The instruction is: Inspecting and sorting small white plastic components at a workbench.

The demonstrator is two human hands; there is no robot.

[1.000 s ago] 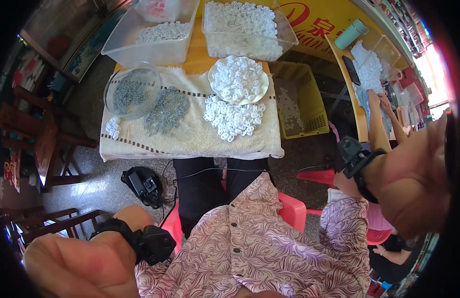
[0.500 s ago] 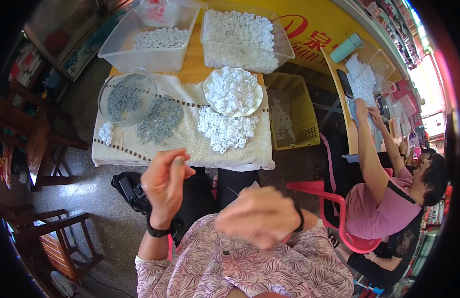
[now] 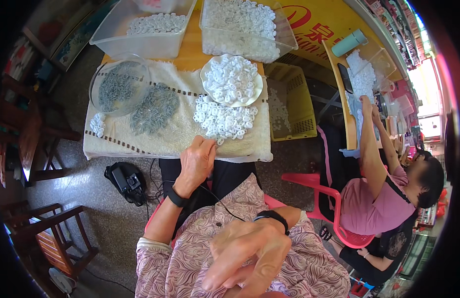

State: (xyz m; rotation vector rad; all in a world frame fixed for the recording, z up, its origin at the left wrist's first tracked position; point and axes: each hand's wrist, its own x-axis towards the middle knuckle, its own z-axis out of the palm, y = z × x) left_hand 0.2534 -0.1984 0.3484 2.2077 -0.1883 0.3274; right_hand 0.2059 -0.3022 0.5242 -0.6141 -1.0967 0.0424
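At the front edge of the cloth-covered table, my left hand (image 3: 194,161) has its fingers curled together beside the nearest small white plastic piece (image 3: 220,141). Whether it pinches one is hidden. My right hand (image 3: 249,253) is close in front of my chest, fingers bent and closed downward; anything inside them is out of sight. Small white plastic pieces with holes form a loose pile (image 3: 225,119) on the cloth, and more fill a scalloped white dish (image 3: 206,92) behind it. To the left, small grey metal pieces (image 3: 154,108) lie heaped by a clear round bowl (image 3: 93,94) holding more.
Two clear plastic bins (image 3: 135,47) (image 3: 245,44) of white pieces stand at the table's back. A yellow crate (image 3: 304,109) sits right of the table. A co-worker in a pink top (image 3: 374,203) works at a side table. A black bag (image 3: 125,181) lies on the floor.
My left hand has moved right and forward to the table edge by the white pile. My right hand has come lower and nearer to my chest. The view has shifted slightly.
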